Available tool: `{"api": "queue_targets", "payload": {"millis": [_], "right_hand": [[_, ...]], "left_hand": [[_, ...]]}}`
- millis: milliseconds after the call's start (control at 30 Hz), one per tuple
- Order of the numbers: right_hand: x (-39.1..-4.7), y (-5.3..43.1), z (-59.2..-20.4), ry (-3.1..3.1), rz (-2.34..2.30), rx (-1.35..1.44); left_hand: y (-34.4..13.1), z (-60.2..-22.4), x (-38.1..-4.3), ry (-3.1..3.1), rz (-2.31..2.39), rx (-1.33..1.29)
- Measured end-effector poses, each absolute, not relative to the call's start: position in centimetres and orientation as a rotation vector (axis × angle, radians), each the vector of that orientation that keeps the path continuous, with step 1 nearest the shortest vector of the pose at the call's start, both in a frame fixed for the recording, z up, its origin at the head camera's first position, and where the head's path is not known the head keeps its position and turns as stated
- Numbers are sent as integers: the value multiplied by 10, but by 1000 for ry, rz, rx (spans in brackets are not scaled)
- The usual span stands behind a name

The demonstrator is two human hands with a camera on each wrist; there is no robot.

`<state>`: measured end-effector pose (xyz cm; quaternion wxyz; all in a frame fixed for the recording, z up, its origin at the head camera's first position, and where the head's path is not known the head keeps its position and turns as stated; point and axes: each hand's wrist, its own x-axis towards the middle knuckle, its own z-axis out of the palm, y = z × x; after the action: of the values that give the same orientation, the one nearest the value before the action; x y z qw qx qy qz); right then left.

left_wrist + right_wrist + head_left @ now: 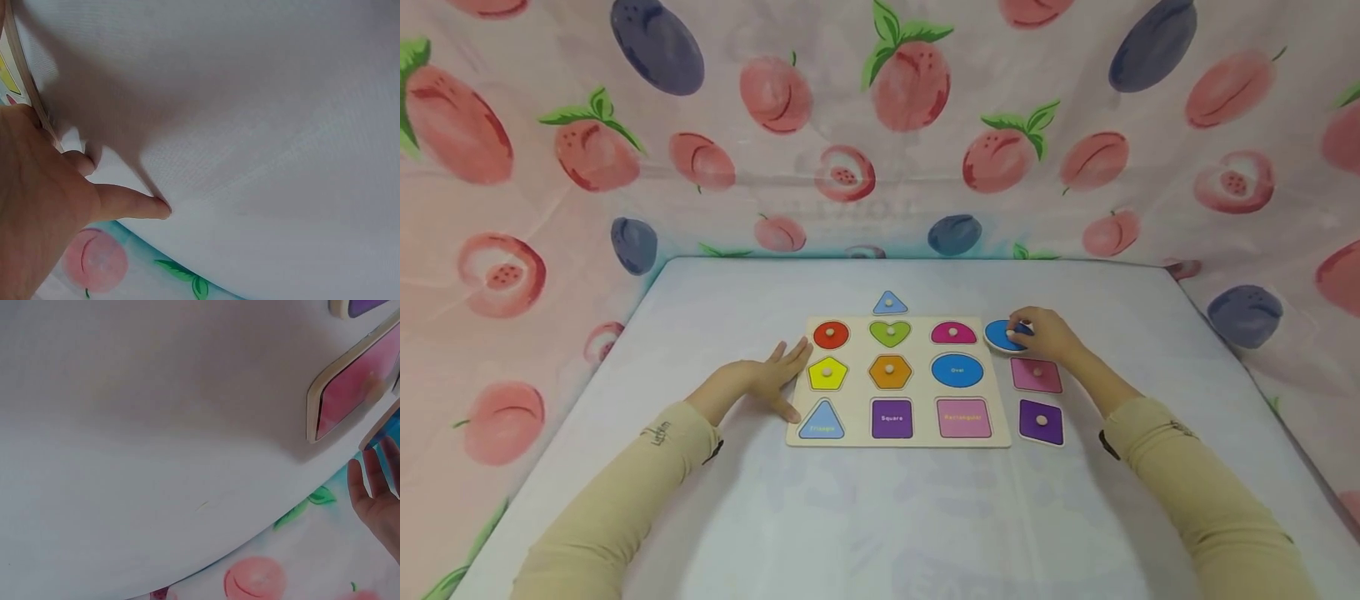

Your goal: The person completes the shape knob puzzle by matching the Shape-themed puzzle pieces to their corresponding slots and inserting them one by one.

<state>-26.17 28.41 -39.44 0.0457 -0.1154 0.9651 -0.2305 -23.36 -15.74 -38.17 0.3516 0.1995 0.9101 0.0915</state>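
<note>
A wooden shape puzzle board (857,425) lies on the white table. My left hand (767,382) rests with spread fingers on the board's left edge. At the board's upper right corner, my right hand (1047,333) pinches the knob of the blue oval puzzle piece (1000,336), which is slightly tilted. The printed oval recess (957,379), square recess (892,429), rectangle recess (964,429) and triangle recess (822,417) show no pieces in them. In the right wrist view, part of the oval piece (389,428) shows beside my fingers.
Right of the board lie a pink rectangle piece (1026,379) and a purple square piece (1037,429). A blue triangle piece (883,307) sits behind the board's far edge. Knobbed pieces, including a red circle (826,341) and an orange hexagon (883,379), fill other recesses. Fruit-patterned cloth (895,225) surrounds the table.
</note>
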Motion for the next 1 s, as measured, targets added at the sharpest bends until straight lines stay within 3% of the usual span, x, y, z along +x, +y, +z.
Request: {"api": "queue_targets", "payload": {"millis": [1000], "right_hand": [[-247,252,-394,2896,-788,-604]], "left_hand": [[-160,-383,-235,2340,255,525]]}}
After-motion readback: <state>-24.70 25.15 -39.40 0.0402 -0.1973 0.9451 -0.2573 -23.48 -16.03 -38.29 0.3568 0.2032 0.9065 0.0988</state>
